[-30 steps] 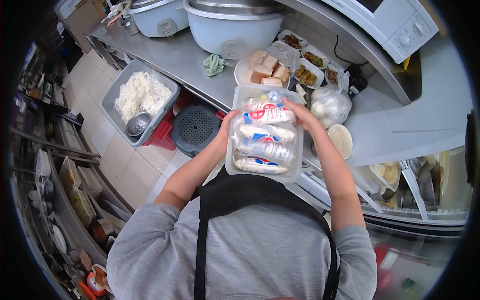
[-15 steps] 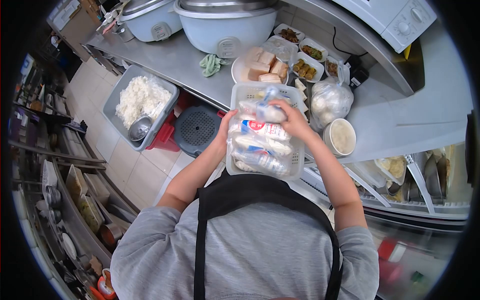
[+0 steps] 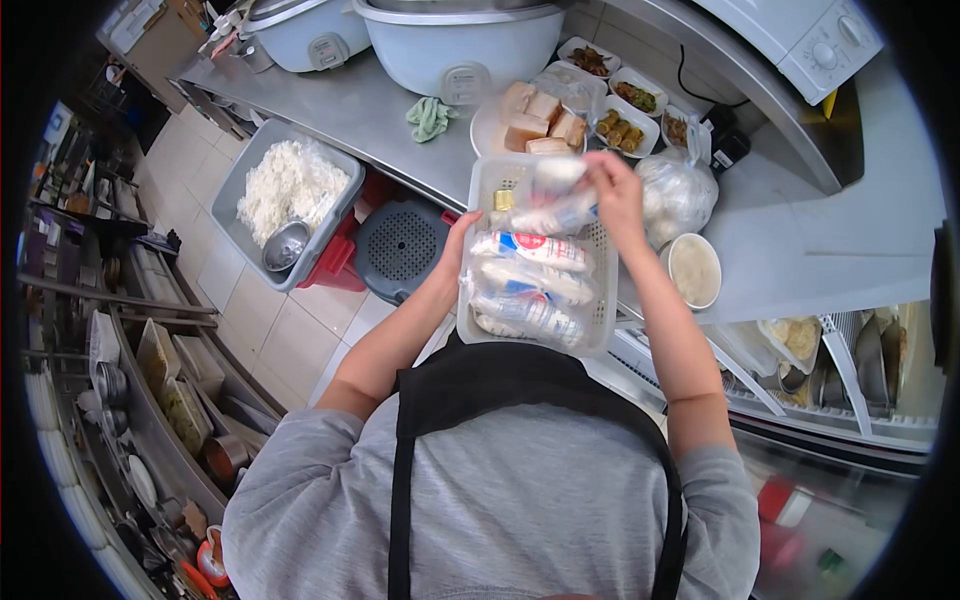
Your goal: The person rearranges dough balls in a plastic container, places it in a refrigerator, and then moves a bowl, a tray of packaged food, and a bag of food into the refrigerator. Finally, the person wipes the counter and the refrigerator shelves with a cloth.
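My left hand (image 3: 461, 245) grips the left rim of a white perforated plastic basket (image 3: 600, 325) held in front of my apron. Several plastic-wrapped white packages (image 3: 535, 252) with blue and red print lie across it. At the far right of the basket my right hand (image 3: 617, 190) is closed on one clear-wrapped white package (image 3: 558, 176), raised and smeared by motion. What is inside the wrapping I cannot make out. A small gold-coloured item (image 3: 503, 200) shows in the basket's far left corner.
Beyond the basket, a plate of pale blocks (image 3: 545, 118) and several dishes of food (image 3: 620, 130) stand on the steel counter. To the right are a knotted plastic bag (image 3: 678, 195) and a white tub (image 3: 693, 272). A grey bin of rice (image 3: 290, 195) stands at left.
My right hand has moved right and away from me, lifting the wrapped package. The small gold-coloured item has come into view beneath. My left hand keeps its hold on the basket.
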`<state>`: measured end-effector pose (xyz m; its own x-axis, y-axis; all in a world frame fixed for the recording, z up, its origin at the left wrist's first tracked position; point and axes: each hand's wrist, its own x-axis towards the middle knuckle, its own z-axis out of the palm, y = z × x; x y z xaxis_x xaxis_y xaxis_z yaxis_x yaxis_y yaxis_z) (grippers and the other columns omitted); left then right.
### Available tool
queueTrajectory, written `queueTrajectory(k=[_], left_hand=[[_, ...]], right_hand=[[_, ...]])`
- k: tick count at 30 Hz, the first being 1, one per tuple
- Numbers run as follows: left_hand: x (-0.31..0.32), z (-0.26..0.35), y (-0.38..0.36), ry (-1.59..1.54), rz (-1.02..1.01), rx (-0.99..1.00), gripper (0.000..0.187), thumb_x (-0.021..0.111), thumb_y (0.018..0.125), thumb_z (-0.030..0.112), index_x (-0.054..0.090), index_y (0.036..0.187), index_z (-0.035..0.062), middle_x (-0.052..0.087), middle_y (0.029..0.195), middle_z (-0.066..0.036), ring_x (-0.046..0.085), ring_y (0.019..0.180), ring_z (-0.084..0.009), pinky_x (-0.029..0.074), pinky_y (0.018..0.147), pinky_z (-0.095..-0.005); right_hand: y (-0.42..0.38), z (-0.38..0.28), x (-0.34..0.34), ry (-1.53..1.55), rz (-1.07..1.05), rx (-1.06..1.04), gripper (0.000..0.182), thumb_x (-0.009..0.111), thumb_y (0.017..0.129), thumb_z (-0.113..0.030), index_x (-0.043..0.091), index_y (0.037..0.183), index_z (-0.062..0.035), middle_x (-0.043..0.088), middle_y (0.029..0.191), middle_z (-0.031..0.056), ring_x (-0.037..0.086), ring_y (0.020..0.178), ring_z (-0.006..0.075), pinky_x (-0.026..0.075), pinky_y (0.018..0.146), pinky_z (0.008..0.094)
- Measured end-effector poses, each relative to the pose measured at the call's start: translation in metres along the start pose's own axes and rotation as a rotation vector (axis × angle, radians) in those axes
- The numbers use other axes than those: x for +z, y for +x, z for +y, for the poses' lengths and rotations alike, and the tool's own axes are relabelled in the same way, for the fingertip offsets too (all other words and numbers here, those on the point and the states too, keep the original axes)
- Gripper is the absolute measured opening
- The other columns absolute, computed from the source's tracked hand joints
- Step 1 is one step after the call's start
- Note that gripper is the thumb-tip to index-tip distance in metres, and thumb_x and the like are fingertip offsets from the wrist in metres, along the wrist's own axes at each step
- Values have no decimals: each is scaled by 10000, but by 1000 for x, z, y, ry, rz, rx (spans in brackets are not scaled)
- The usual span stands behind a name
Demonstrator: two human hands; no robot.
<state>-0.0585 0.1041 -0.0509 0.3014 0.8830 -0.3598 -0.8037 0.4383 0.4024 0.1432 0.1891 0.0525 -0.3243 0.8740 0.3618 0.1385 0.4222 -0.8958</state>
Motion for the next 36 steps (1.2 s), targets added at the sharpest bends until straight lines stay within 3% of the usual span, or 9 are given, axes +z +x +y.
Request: queueTrajectory(k=[12, 16, 18, 20, 22, 26, 30, 32, 36], left_hand=[[4, 2, -4, -58, -86, -74, 677, 499, 761, 416, 370, 1285, 8, 488, 1204, -220, 510, 1064, -365, 397, 931, -466], [-6, -1, 3, -70, -111, -34, 667, 499, 762, 418, 376, 1283, 19, 489, 1204, -214, 512, 1061, -365, 403, 923, -473], [2, 1, -3, -25, -23, -48, 656, 501, 750, 434, 421, 1255, 21, 512, 1180, -208, 526, 1039, -356, 412, 899, -465], [12, 2, -8, -37, -54, -63, 652, 493, 763, 431, 406, 1263, 22, 505, 1188, -204, 522, 1045, -356, 412, 906, -469], [11, 0, -10, -49, -77, -77, 649, 485, 776, 429, 391, 1272, 22, 497, 1196, -201, 518, 1051, -357, 413, 913, -473], [8, 1, -7, -47, -72, -99, 627, 455, 792, 441, 412, 1262, 29, 500, 1201, -201, 515, 1064, -355, 405, 914, -480], [11, -2, -10, -3, -70, -82, 627, 429, 794, 473, 435, 1252, 46, 507, 1208, -184, 525, 1062, -340, 419, 904, -473], [4, -4, -1, 45, -57, -38, 612, 439, 792, 456, 438, 1250, 49, 520, 1194, -169, 540, 1040, -327, 439, 884, -465], [-5, -5, 6, 25, -46, -11, 598, 461, 782, 420, 438, 1248, 46, 532, 1170, -169, 546, 1024, -327, 439, 879, -470]], right_hand=[[21, -7, -9, 674, 214, -75, 80, 469, 885, -33, 544, 894, -4, 567, 688, 29, 528, 620, 97, 426, 609, 214], [7, 40, -30, 131, -73, 249, 143, 464, 850, -27, 539, 964, 13, 627, 840, 130, 607, 800, 194, 460, 717, 288], [-4, 37, -36, -922, -537, 349, 254, 521, 813, -73, 547, 1050, 14, 614, 963, 202, 584, 953, 295, 450, 818, 355], [-6, 32, -32, -870, -327, 321, 364, 593, 762, -129, 558, 1106, -15, 565, 1078, 224, 528, 1041, 346, 418, 889, 387], [-12, 5, -19, -543, -76, -32, 457, 640, 748, -175, 526, 1176, -63, 547, 1127, 189, 502, 1068, 345, 413, 889, 360], [-69, -37, 24, -720, -620, -232, 649, 667, 709, -439, 472, 1258, -153, 454, 1281, 122, 387, 1216, 309, 241, 1018, 510], [-95, -9, 33, -826, -584, -356, 736, 613, 697, -557, 395, 1322, -235, 390, 1355, 76, 298, 1287, 299, 118, 1016, 616], [-59, 0, 23, -983, -510, -98, 760, 561, 699, -617, 326, 1353, -309, 326, 1404, 58, 209, 1326, 315, 49, 993, 668], [-73, 1, 28, -997, -552, -219, 748, 516, 684, -685, 349, 1334, -354, 266, 1437, 51, 157, 1338, 341, -17, 1001, 652]])
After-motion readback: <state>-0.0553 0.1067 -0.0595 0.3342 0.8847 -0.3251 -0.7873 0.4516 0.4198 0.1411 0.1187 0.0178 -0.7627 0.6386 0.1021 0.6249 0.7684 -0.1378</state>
